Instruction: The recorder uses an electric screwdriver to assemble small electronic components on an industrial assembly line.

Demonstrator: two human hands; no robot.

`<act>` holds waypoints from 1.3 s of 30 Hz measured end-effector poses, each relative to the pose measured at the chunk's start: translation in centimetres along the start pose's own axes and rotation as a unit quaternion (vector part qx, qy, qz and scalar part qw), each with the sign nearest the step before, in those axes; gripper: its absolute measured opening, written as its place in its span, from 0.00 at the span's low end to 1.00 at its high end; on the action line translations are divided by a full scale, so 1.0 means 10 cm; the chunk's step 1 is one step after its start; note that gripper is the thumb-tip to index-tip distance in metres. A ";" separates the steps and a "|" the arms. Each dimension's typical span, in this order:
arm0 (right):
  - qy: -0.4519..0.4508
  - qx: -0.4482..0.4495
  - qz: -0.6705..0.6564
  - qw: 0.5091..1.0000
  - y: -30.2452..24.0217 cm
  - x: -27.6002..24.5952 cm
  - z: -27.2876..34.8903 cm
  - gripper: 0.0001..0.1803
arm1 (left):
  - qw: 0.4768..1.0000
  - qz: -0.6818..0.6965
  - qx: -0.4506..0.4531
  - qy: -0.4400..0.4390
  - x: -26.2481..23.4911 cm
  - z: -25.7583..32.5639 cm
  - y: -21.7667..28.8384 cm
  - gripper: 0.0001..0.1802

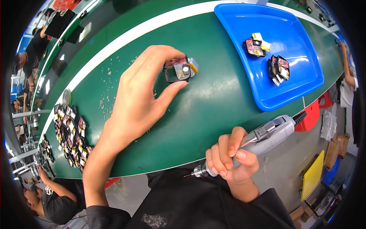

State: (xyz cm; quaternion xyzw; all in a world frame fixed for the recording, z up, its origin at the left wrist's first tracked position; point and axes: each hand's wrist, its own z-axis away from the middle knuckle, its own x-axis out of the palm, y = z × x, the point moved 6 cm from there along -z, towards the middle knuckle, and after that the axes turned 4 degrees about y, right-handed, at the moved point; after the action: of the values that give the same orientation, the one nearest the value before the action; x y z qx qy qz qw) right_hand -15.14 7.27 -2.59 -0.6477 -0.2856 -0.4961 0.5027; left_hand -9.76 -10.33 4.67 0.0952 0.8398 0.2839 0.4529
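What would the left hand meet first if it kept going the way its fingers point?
Past the small part the left hand pinches, probably the blue tray, though depth is unclear.

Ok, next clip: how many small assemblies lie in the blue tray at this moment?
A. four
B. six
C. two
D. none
C: the blue tray holds two small dark assemblies, one with yellow parts nearer its far side and another closer to the middle, while the left hand pinches a third over the green belt, outside the tray.
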 end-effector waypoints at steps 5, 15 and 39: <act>-0.009 0.005 0.009 1.000 0.00 0.01 0.00 0.05 | 0.998 -0.061 -0.010 0.022 0.13 0.02 -0.04 0.23; -0.010 0.008 -0.004 1.000 -0.01 -0.02 0.01 0.05 | 0.997 -0.070 -0.021 0.024 0.23 -0.02 -0.14 0.22; 0.039 0.021 0.045 0.998 -0.02 0.01 0.12 0.06 | 0.998 0.028 -0.041 -0.035 0.24 0.54 0.13 0.30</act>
State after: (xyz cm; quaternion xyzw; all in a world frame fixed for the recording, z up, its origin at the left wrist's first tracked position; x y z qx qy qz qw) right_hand -14.85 8.42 -2.46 -0.6291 -0.2468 -0.4921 0.5488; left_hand -6.85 -6.12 1.39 0.1100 0.8081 0.3269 0.4774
